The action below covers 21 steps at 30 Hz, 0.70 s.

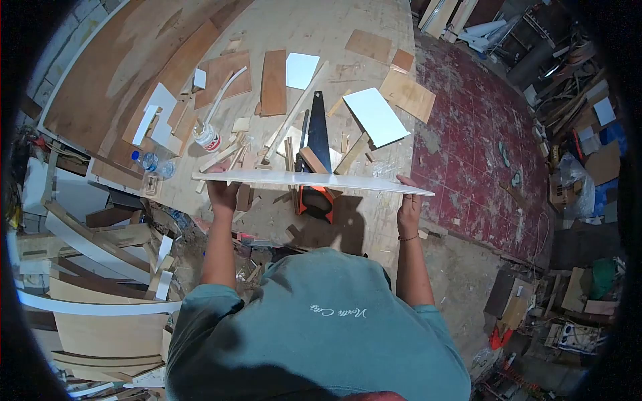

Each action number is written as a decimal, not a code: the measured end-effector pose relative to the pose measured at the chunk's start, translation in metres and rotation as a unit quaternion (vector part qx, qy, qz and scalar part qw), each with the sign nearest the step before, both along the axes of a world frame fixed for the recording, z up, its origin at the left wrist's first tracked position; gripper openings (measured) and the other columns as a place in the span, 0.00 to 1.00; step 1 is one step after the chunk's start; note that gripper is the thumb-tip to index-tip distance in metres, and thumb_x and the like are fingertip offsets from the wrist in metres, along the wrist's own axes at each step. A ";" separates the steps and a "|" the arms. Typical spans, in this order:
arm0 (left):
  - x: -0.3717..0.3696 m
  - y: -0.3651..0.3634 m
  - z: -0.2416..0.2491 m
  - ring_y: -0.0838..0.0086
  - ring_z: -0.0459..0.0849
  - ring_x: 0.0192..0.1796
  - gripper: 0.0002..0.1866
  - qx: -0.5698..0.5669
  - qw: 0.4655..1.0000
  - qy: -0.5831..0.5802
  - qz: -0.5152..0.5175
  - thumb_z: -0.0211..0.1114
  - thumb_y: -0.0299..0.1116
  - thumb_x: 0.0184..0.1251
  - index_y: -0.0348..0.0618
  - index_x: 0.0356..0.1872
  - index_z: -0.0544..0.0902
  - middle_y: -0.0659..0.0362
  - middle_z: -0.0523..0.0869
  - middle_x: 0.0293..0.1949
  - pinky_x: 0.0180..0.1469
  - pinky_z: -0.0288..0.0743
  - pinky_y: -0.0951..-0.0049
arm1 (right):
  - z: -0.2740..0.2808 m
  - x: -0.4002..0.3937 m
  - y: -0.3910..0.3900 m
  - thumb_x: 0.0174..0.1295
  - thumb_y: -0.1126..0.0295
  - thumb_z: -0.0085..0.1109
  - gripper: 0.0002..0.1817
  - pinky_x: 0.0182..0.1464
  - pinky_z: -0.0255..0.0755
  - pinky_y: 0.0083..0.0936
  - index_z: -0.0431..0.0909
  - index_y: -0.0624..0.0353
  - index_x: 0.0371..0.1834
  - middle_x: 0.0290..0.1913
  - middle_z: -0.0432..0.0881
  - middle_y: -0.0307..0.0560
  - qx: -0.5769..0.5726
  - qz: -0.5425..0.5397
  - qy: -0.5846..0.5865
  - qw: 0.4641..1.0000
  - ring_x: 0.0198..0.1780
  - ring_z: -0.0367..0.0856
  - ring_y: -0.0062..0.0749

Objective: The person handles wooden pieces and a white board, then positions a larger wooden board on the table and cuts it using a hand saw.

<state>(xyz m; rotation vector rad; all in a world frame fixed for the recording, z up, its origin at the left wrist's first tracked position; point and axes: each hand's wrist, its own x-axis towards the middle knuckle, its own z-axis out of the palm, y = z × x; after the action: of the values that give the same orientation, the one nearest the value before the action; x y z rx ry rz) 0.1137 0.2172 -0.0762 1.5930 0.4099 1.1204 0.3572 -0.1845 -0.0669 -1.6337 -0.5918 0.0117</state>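
Seen almost edge-on, a long white board (314, 179) spans the space in front of my chest, above the near part of the workbench. My left hand (223, 194) grips its left end, with the fingertips hidden behind it. At the right end, my right hand (408, 200) is closed on the board, thumb over the upper edge. Beneath and beyond the board lies a handsaw (319, 127) with a black blade and an orange-and-black handle, partly covered by the board. Wood strips and a small wood block (311, 160) lie around the saw.
On the workbench (267, 27) lie white panels (376, 117), brown plywood pieces (273, 83) and offcuts. A white glue container (207, 137) and plastic bottles (150, 162) stand at the left. Curved boards (100, 321) are stacked below left; red tiled floor (475, 147) is at right.
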 end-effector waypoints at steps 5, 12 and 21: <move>0.000 -0.024 0.005 0.64 0.77 0.58 0.30 -0.005 1.000 -0.008 0.021 0.82 0.32 0.44 0.49 0.43 0.68 0.62 0.74 0.45 0.66 0.67 0.57 | 0.001 0.000 -0.022 0.77 0.63 0.37 0.19 0.68 0.59 0.32 0.73 0.64 0.58 0.59 0.77 0.49 0.005 0.009 0.003 1.000 0.62 0.71 0.35; 0.026 -0.080 0.053 0.65 0.81 0.53 0.29 -0.018 0.985 0.170 0.025 0.75 0.22 0.50 0.36 0.53 0.70 0.51 0.81 0.49 0.55 0.76 0.67 | -0.013 0.003 -0.077 0.75 0.59 0.45 0.20 0.63 0.62 0.28 0.71 0.63 0.59 0.55 0.76 0.39 0.142 -0.054 0.202 0.967 0.58 0.70 0.24; 0.103 -0.191 -0.023 0.57 0.73 0.64 0.44 0.082 0.868 0.447 -0.199 0.77 0.44 0.49 0.38 0.66 0.65 0.44 0.74 0.60 0.66 0.66 0.61 | -0.020 0.026 -0.284 0.73 0.62 0.50 0.17 0.46 0.74 0.26 0.77 0.68 0.44 0.41 0.82 0.45 0.137 -0.281 0.258 0.914 0.42 0.80 0.27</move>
<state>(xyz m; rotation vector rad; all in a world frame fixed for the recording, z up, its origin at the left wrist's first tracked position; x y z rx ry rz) 0.2163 0.0267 -0.0996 2.1739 0.5502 0.0381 0.3836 -0.4689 -0.0867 -1.3937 0.2828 -0.0594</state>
